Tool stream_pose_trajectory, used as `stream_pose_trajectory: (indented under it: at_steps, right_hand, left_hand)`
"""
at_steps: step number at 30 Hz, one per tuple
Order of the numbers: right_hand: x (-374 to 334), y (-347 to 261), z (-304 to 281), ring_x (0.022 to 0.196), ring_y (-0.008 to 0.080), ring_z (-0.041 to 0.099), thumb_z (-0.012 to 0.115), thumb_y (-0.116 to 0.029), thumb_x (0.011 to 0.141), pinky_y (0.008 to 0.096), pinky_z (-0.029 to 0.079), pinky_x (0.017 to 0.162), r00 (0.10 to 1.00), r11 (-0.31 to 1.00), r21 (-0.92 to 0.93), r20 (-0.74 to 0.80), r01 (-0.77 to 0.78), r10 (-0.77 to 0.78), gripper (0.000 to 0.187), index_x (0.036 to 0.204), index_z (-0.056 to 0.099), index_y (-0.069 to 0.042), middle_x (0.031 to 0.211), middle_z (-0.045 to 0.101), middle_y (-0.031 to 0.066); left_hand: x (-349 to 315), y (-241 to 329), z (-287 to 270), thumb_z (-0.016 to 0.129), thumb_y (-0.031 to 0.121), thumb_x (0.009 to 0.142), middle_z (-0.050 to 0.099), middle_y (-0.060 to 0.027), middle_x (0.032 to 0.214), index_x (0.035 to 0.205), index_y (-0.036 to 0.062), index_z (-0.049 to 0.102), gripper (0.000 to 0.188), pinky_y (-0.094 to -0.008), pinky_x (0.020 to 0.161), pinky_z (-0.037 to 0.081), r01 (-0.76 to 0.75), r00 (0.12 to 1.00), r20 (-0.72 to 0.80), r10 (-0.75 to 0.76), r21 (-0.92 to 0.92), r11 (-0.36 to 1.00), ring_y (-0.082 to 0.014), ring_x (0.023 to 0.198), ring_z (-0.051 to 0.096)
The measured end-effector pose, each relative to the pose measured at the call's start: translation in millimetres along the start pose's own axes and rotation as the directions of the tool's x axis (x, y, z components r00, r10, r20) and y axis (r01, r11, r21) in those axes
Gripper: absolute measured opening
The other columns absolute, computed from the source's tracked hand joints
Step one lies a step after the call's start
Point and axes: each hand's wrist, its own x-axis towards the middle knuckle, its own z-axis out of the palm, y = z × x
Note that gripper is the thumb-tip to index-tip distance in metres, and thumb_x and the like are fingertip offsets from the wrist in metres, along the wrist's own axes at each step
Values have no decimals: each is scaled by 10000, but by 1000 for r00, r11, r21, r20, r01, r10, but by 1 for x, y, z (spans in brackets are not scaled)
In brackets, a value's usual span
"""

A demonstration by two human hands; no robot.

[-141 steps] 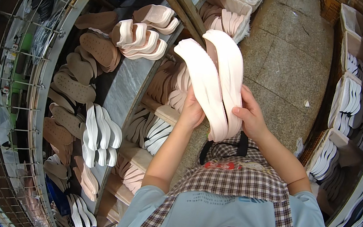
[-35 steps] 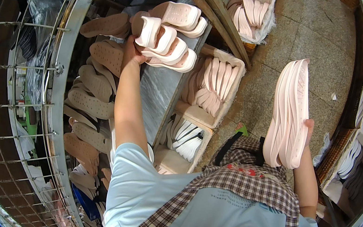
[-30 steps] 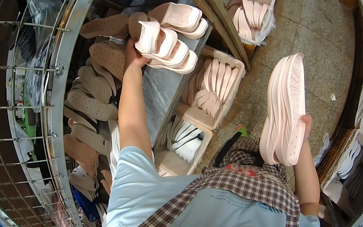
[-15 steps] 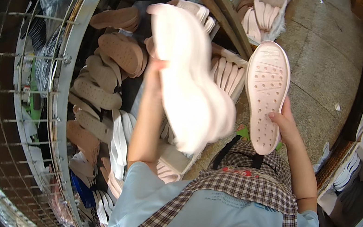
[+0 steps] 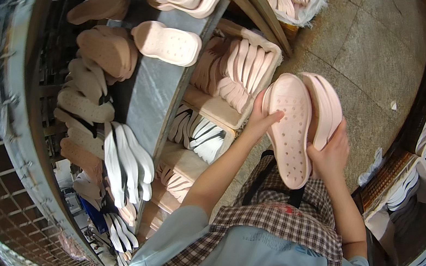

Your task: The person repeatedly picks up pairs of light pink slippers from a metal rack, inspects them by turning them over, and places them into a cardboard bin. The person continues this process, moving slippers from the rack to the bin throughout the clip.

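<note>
We are holding a pink perforated sole [image 5: 289, 130] up at chest height, our left hand [image 5: 260, 121] gripping its left edge, fingers lying across its face. Our right hand [image 5: 331, 153] is clasping two more pink soles [image 5: 327, 109] just behind it. One sole [image 5: 167, 43] is lying alone on the grey shelf [image 5: 147, 95] beside the sole-filled boxes [image 5: 233, 72].
</note>
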Motion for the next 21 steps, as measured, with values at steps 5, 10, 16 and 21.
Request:
stream_pose_trajectory:
  at_steps: [5,10,16,21]
  right_hand:
    - [11,22,55,1110,394,509,695,-243,625,487,421,932,944,909,295,241,-294,226,1011,1431,130,-13,1204,492,266]
    - [15,69,125,1148,378,500,646,-56,651,461,442,947,959,802,526,135,-282,249,1036,1466,8,-110,1313,389,261]
    - [4,148,187,1279,320,344,674,-114,667,424,300,1048,911,700,590,176,-402,374,1028,1474,38,-107,1408,265,184]
    - [-4,171,225,1292,296,319,656,-110,684,400,256,1071,849,588,631,243,-506,470,1005,1470,30,-73,1411,261,174]
  left_hand:
    - [22,-31,-67,655,-36,744,491,-160,1220,1400,30,219,790,-329,834,528,50,947,-319,-30,55,997,-237,1049,561]
    - [98,1,-228,623,303,865,613,-117,1062,1092,4,603,376,-325,726,476,69,788,-611,71,202,977,-197,879,571]
    - [225,-19,-368,700,400,741,441,-238,1280,1359,53,356,788,-489,854,473,572,569,-503,651,811,126,-375,1051,543]
    - [300,-138,-335,671,462,733,436,-257,1296,1339,52,363,794,-446,877,472,552,812,-520,265,832,-60,-340,1177,479]
